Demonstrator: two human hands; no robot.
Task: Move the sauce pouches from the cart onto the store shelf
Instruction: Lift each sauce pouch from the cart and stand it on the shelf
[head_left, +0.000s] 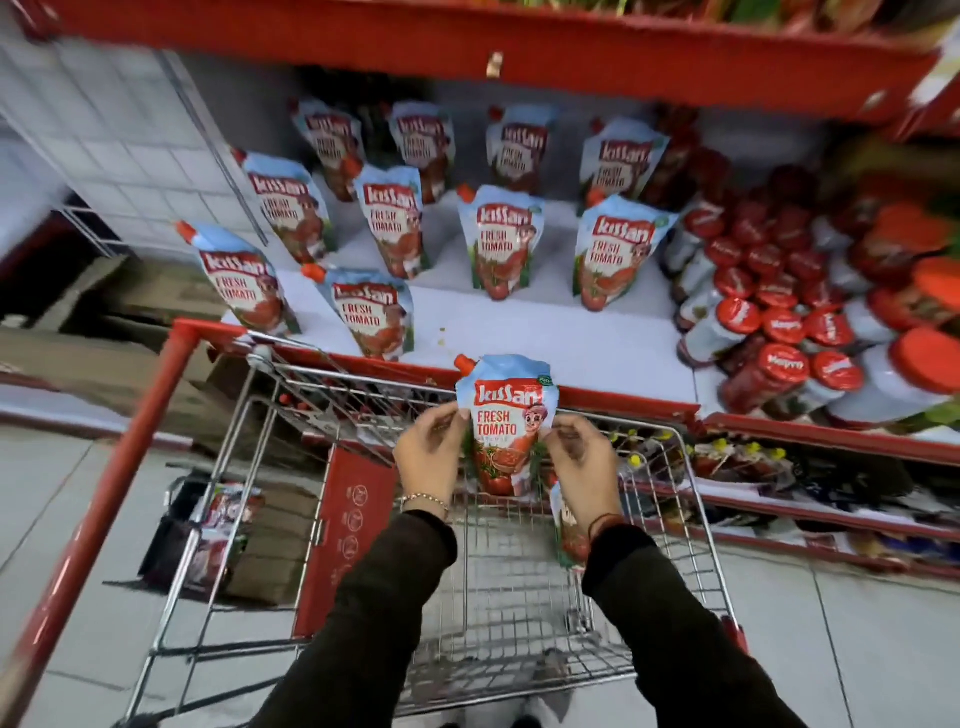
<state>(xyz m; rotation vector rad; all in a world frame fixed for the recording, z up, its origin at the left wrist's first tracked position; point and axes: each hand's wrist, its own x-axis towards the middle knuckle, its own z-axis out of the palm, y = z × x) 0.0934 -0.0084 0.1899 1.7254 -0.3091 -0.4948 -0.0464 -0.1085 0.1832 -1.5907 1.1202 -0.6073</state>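
Note:
I hold one tomato sauce pouch (504, 415) upright above the wire cart (691, 525), just in front of the shelf's red front lip. My left hand (428, 457) pinches its left edge and my right hand (582, 467) pinches its right edge. Another pouch (569, 540) lies in the cart basket, partly hidden under my right wrist. Several matching pouches (501, 241) stand in rows on the white shelf (571, 338).
Red-capped jars (779, 332) crowd the shelf's right side. A red shelf board (519, 57) hangs overhead. A lower shelf (779, 488) with goods sits behind the cart. Cardboard boxes and packets (228, 535) stand on the floor at left. A red upright post (119, 488) leans beside the cart.

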